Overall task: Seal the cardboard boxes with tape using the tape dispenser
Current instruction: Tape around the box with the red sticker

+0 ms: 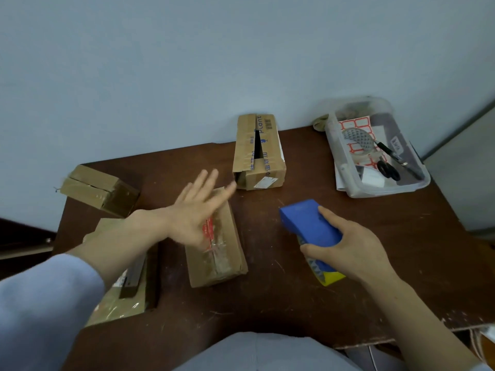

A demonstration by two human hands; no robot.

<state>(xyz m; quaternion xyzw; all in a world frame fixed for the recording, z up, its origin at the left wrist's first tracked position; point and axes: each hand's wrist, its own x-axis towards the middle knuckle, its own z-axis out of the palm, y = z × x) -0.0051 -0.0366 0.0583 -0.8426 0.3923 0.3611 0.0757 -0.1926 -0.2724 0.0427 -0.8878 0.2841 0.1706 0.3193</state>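
Note:
My right hand [353, 247] grips a blue and yellow tape dispenser [308, 223] that sits low over the brown table [294, 303]. My left hand [195, 207] hovers with fingers spread above a small cardboard box [222, 261] whose top seam carries clear tape and a red mark. At the back stands a taller box [258, 153] with its top seam gaping open. A taped box [99, 190] lies at the far left. Another box [126, 295] is partly hidden under my left forearm.
A clear plastic bin [375, 188] at the back right holds scissors [388, 167], a tape roll, red-bordered labels and papers. The pale wall runs close behind the table. The table's front edge is near my body, and its right edge drops off beyond the bin.

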